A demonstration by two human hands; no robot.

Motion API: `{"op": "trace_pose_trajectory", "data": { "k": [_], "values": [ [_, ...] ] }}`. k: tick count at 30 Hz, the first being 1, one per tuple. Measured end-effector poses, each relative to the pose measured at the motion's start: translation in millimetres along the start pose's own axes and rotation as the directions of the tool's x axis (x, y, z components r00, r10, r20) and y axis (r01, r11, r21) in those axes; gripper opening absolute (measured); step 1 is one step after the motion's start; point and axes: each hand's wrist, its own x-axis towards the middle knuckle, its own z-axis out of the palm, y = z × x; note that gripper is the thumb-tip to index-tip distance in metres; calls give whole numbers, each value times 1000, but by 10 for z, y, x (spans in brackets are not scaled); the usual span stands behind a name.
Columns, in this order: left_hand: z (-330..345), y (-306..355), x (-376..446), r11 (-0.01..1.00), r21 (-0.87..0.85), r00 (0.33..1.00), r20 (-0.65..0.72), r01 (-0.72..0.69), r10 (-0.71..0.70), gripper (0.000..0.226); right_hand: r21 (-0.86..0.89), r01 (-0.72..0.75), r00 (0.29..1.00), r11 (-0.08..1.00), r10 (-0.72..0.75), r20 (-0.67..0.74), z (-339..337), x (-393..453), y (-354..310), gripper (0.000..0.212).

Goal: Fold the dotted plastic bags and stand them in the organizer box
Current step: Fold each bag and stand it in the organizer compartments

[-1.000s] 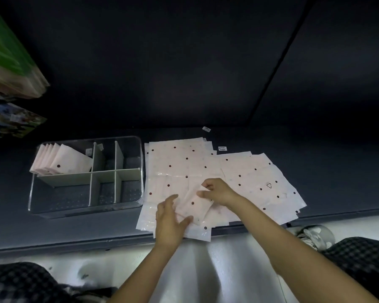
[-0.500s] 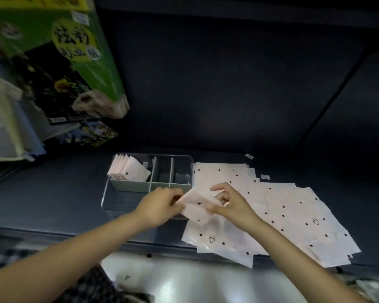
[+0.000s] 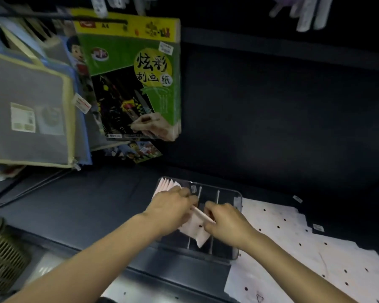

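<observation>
Folded bag (image 3: 195,229) pinched by both hands (image 3: 173,206) (image 3: 225,221) over organizer box (image 3: 236,217), dark shelf (image 3: 96,204).

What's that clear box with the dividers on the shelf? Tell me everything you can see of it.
The organizer box looks like clear plastic with rounded corners, split by thin dividers into compartments. It sits flat on the dark shelf, beside the spread dotted bags. Folded bags stand in its far left compartment. Both hands hold a folded bag over it.

Stationery shop: dark display shelf (image 3: 96,206), upper left hung with packaged scratch-art paper (image 3: 136,75), price-tagged zip document bags (image 3: 29,110), cartoon packs (image 3: 138,150); more hanging goods (image 3: 306,12) top right.
</observation>
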Motion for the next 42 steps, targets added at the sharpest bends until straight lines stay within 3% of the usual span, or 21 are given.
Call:
{"op": "trace_pose_trajectory", "data": {
  "k": [3,6,9,14,19,22,25,29,32,34,37,42],
  "values": [
    [202,-252,47,979,-137,988,-9,153,-156,50,103,-82,994,991,89,-60,-12,263,29,14],
    [418,-348,98,900,-299,948,60,317,-314,52,171,-107,969,980,141,-201,44,476,-7,18],
    [581,-357,173,906,-255,941,89,338,-326,47,184,-130,949,974,176,-263,157,651,-86,14],
    [733,-486,258,858,-273,899,174,436,-402,47,86,-163,955,983,179,-235,379,889,-128,12],
    [771,-479,280,838,-352,908,110,417,-405,39,57,-293,951,955,297,-91,585,1136,-176,26],
    [782,-421,250,837,-393,915,26,380,-403,29,264,-379,925,887,361,114,658,1281,-212,40],
    [818,-426,183,801,-434,887,-9,412,-462,33,508,-456,890,730,367,271,697,1379,-190,55],
    [834,-434,136,756,-522,871,-50,395,-489,38,595,-455,890,663,323,321,765,1416,-130,29],
    [828,-406,130,757,-527,876,-47,386,-480,33,676,-433,902,597,293,318,776,1401,-139,29],
    [807,-396,142,780,-489,875,-69,390,-480,30,703,-402,915,587,274,295,757,1356,-167,29],
    [714,-316,171,813,-456,877,-129,363,-464,30,638,-314,947,703,276,163,681,1186,-140,18],
    [568,170,176,891,-440,936,-256,111,-243,27,722,-80,953,687,264,-146,458,341,337,9]
  ]
}}
